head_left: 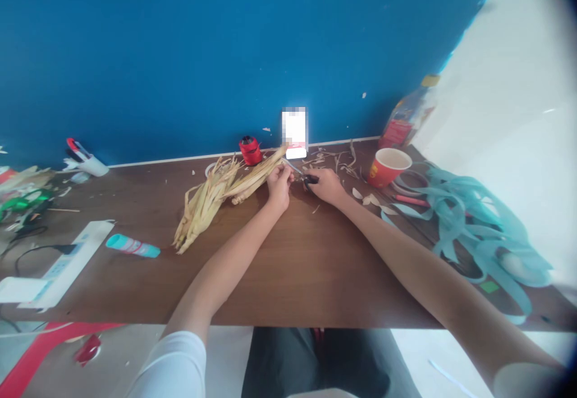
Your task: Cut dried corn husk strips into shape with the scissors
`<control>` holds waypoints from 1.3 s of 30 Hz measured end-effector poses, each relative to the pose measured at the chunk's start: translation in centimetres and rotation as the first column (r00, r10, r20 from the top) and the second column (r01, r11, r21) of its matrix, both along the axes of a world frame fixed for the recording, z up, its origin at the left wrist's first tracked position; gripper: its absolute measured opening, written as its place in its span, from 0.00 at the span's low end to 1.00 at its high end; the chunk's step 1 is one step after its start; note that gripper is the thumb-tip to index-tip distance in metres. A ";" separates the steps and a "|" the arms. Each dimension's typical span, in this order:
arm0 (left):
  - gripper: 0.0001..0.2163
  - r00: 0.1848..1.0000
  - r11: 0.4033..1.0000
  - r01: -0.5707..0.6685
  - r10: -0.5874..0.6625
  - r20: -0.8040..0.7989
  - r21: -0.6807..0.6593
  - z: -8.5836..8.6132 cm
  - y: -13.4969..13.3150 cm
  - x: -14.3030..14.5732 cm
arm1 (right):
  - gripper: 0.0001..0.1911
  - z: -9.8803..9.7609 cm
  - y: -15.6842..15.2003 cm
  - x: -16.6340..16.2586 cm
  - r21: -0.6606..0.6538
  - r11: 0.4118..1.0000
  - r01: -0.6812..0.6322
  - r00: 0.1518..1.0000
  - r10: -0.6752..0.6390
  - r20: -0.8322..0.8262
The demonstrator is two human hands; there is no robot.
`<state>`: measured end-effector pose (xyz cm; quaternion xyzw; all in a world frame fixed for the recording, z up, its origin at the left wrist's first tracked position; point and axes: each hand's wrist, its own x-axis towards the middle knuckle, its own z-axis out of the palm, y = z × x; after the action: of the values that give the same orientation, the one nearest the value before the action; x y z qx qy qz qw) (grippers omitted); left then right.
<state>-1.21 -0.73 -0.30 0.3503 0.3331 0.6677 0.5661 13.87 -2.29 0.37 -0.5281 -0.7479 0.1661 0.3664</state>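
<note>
Both my arms reach to the far side of a brown table [288, 266]. My left hand [279, 183] is closed on one end of a bundle of dried straw-coloured husk strips [216, 196] that fans out to the left across the table. My right hand [325, 185] grips small black-handled scissors [305, 177], whose blades point left at the husk end held by the left hand. The two hands are almost touching.
A red paper cup [386, 167], a plastic bottle [408, 114], tape rolls and teal paper strips [478, 217] lie at right. A red spool [250, 150] and white phone [294, 132] stand by the blue wall. A teal tube [133, 246] and power strip [63, 264] lie at left.
</note>
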 end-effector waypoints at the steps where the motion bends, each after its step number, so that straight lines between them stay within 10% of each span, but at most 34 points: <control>1: 0.10 1.000 1.000 -0.001 0.001 -0.003 0.002 0.0 0.0 0.0 | 0.14 0.0 0.0 0.0 0.004 1.000 -0.002 1.000 0.002 0.000; 29: 0.11 0.991 0.989 -0.137 0.137 -0.012 -0.051 -0.1 0.3 0.1 | 0.16 -0.3 0.1 -0.1 0.020 0.986 0.168 0.945 -0.167 0.281; 39: 0.13 0.991 0.992 -0.123 0.122 -0.061 -0.016 0.1 0.1 0.1 | 0.13 0.0 -0.1 0.0 0.045 0.983 0.177 0.977 -0.181 0.110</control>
<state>-1.10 -0.67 -0.20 0.3436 0.3773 0.6871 0.5172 13.89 -2.37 0.33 -0.5951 -0.7198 0.0890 0.3462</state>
